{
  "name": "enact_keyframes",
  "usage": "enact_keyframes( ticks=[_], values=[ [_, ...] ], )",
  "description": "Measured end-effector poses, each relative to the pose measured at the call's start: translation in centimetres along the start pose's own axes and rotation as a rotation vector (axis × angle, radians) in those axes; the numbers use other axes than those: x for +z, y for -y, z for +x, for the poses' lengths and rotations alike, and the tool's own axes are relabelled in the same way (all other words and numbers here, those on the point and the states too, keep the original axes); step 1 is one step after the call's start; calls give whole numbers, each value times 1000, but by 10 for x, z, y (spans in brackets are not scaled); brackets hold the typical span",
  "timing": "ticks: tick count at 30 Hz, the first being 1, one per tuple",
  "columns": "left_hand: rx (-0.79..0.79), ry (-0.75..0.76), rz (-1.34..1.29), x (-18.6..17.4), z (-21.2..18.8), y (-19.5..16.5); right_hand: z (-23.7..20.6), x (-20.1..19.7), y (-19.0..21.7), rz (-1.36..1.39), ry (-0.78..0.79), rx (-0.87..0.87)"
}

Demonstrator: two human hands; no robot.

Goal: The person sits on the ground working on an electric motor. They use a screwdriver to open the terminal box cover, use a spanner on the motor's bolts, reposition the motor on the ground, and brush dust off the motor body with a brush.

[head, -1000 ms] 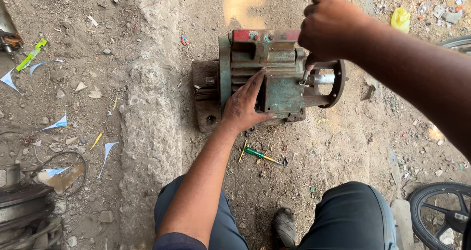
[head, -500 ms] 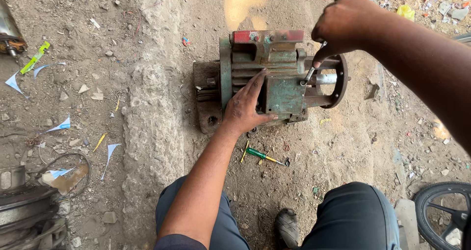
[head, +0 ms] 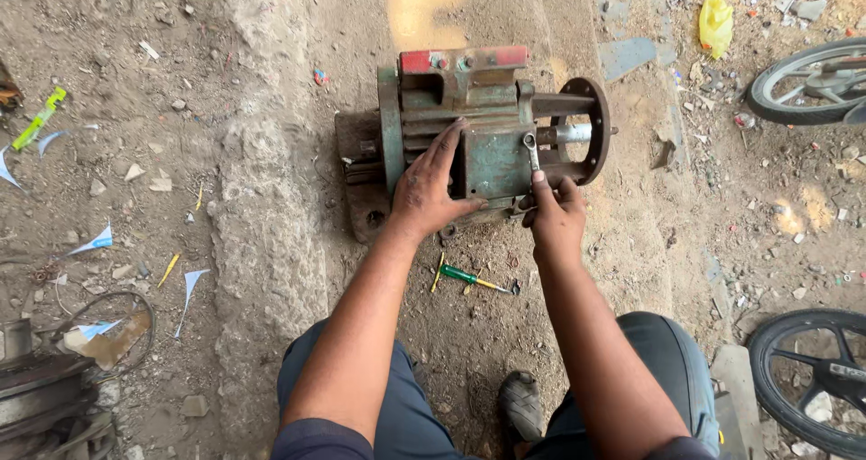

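Note:
An old green electric motor [head: 492,158] with a red top box and a round rusty end frame lies on the dirt ground. My left hand [head: 431,189] is pressed flat against its green side, fingers spread. On the motor's right side, my right hand [head: 555,212] grips a small metal spanner [head: 532,151], whose ring end sits against the housing near the shaft.
A green-handled screwdriver [head: 469,277] lies on the ground just below the motor, between my arms. Wheels stand at the upper right [head: 807,81] and lower right [head: 807,379]. A concrete ridge [head: 266,234] runs to the left. Scraps and stones litter the dirt; my knees are at the bottom.
My right hand has come down from above the motor's top right to its front right side, now holding the spanner against the housing. The left hand has stayed on the motor.

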State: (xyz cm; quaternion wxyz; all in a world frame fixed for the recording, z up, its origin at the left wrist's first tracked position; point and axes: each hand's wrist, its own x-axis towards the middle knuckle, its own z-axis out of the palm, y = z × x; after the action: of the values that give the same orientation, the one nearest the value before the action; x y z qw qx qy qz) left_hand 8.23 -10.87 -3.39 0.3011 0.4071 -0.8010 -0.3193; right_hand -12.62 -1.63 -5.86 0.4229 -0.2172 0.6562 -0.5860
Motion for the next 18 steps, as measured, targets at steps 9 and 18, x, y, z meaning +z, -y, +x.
enact_keyframes(
  ticks=[9,18],
  values=[
    [-23,10,5,1,2,1,7,-56,91,-847,253,-365],
    [-17,-8,-3,2,-1,2,95,20,229,-2141,796,-1084]
  ],
)
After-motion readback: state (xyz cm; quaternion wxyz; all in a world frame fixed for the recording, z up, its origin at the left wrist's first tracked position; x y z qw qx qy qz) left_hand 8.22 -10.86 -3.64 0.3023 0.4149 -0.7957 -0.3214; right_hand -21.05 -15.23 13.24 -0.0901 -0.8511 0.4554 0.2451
